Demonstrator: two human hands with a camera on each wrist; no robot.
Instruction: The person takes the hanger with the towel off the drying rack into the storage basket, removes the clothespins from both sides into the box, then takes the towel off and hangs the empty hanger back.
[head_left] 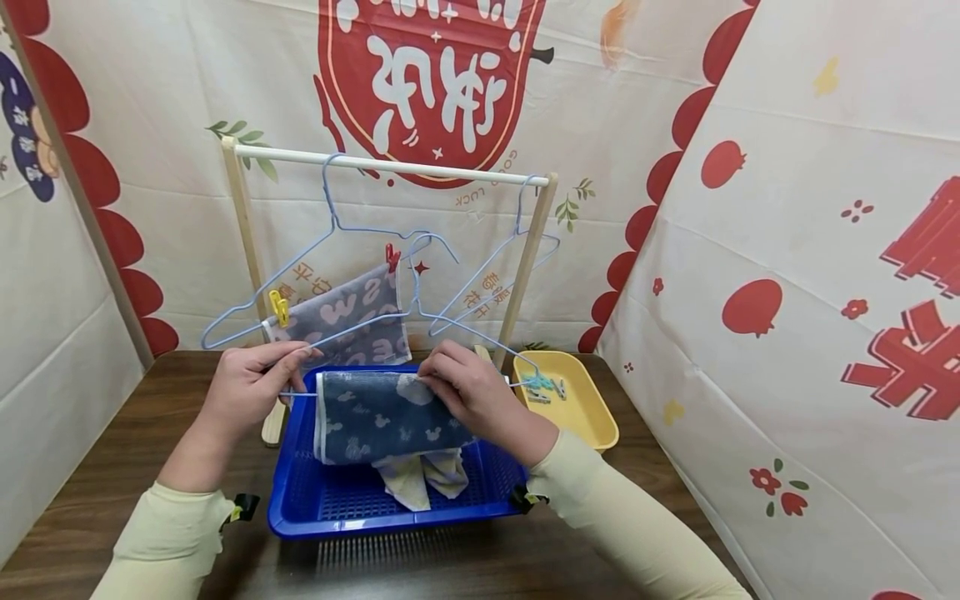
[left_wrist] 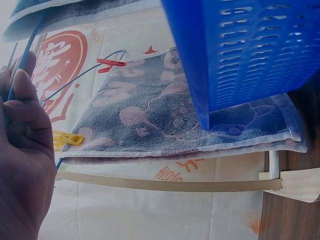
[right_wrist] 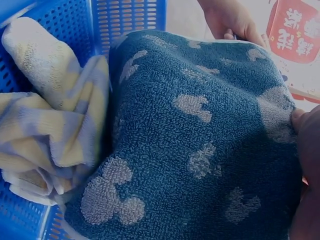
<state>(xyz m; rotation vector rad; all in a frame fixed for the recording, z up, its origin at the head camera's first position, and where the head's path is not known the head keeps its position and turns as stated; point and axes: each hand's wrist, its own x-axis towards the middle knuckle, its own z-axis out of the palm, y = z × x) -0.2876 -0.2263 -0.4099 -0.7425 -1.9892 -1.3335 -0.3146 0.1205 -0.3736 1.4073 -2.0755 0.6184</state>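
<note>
Gripping a light-blue wire hanger point(head_left: 352, 331) near its left end, the left hand point(head_left: 247, 383) is at the left side of the work, with thumb and fingers closed together around the wire. Just above and behind this hand, a yellow clip point(head_left: 279, 308) sits on the left upper corner of a grey towel point(head_left: 337, 325) with pinkish letters, and a red clip point(head_left: 392, 258) sits on its other upper corner. This towel hangs from a second hanger point(head_left: 375, 230), whose hook is over the white rail point(head_left: 405, 166) of a wooden rack. Next to the left hand, toward the right, a dark blue towel point(head_left: 360, 425) with pale mouse-head shapes is folded over the lower bar of the held hanger, above a blue basket point(head_left: 352, 525). The basket stands on a brown table point(head_left: 112, 417), and inside it lies a crumpled yellow and white cloth point(head_left: 408, 482), partly hidden by the dark towel. Further right, the right hand point(head_left: 480, 392) pinches the upper part of this same towel between thumb and fingers. Behind the right hand, a third hanger point(head_left: 518, 218) hangs near the right end of the rail. At the far right, a yellow tray point(head_left: 592, 417) holds several small clips point(head_left: 540, 383)
</note>
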